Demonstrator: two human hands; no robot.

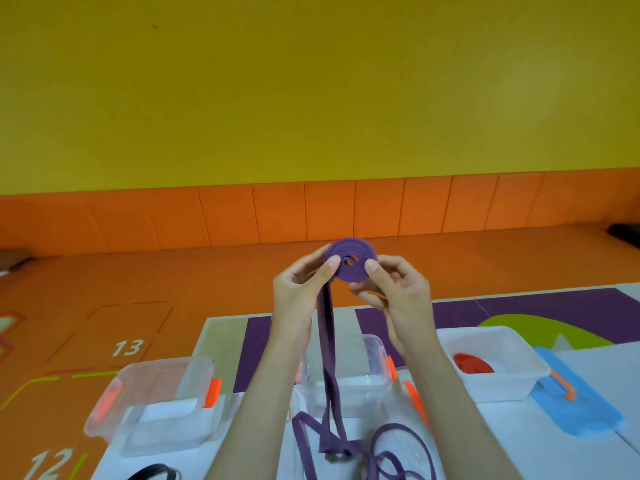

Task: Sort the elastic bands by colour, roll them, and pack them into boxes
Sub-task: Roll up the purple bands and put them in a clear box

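Observation:
A purple elastic band [350, 262] is partly wound into a flat coil, held up in front of me above the table. My left hand [300, 289] pinches the coil's left edge and my right hand [394, 292] pinches its right edge, thumbs on the face. The band's loose tail [330, 368] hangs down to the table and lies there in loops [391, 452]. A thin orange rubber band [375, 294] runs across my right fingers. A red rolled band [472, 364] lies in the white box [519, 389] at the right.
Two clear boxes with orange latches stand on the white table: one at the left [156, 410], one in the middle [349, 386] behind my arms. A blue lid [575, 407] lies beside the white box. A black band [152, 472] shows at the bottom edge. Orange floor mats lie beyond.

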